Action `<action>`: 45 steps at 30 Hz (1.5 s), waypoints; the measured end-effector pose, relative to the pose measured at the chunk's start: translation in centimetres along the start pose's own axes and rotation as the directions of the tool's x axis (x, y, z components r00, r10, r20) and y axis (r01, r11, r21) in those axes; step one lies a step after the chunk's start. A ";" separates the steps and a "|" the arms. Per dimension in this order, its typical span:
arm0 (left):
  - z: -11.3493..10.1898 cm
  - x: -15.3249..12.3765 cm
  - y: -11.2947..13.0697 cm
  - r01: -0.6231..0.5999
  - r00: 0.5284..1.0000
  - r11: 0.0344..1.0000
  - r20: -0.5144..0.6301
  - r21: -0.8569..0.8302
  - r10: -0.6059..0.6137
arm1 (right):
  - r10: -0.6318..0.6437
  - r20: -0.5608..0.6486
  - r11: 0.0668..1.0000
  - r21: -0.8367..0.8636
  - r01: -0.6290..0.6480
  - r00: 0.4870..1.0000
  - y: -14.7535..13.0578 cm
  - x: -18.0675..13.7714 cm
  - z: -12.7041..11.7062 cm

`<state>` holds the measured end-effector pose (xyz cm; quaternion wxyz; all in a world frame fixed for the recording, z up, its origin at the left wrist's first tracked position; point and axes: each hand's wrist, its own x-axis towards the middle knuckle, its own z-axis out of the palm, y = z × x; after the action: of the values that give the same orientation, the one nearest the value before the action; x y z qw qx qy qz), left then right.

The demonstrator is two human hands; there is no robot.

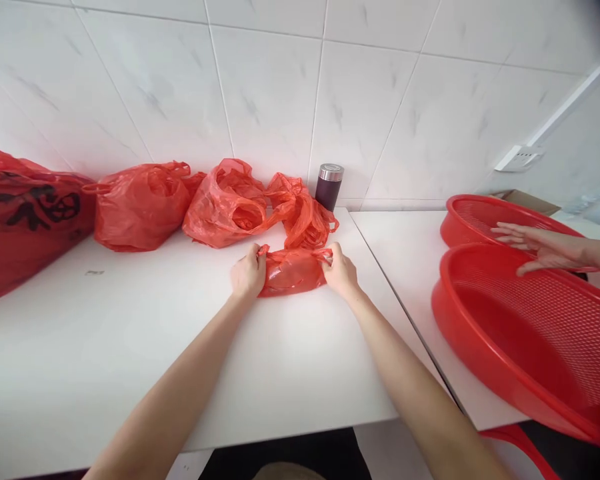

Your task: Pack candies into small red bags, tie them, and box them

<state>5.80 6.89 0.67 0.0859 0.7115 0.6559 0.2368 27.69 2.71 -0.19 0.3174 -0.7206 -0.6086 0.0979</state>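
A small red plastic bag point(296, 272) lies on the white table in front of me, its filling hidden by the shiny film. My left hand point(249, 272) is closed on the bag's left upper corner. At the opposite corner, my right hand point(341, 271) pinches the film between thumb and fingers. Right behind it sits a crumpled red plastic bag point(310, 223). A fuller red bag point(225, 207), its mouth partly open, stands just left of that one.
Farther left are a bulging red bag point(140, 210) and a large red bag with black writing point(25, 213). A dark tumbler point(329, 187) stands by the tiled wall. On the right, another person's hand point(545, 247) is over two red mesh baskets point(480, 320). A seam divides the tables.
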 end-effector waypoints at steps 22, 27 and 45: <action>-0.3 -0.7 -0.4 -0.051 0.992 0.995 0.113 -0.084 0.061 | -0.019 0.161 0.967 0.253 -0.022 0.987 1.3 -1.4 -0.7; -0.1 -1.3 0.1 -0.116 0.983 0.950 0.103 -0.289 0.152 | -0.034 -0.015 0.960 0.276 0.036 0.999 -0.2 -2.1 -0.4; -1.3 -2.0 -0.1 -0.399 0.914 0.862 -0.057 -0.312 0.402 | -0.171 -0.090 0.902 0.385 0.193 0.981 -2.0 -3.1 -0.8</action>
<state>5.06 4.72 1.32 0.1514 0.8101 0.4467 0.3482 25.79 -0.36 0.84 0.4792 -0.5848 -0.6324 0.1684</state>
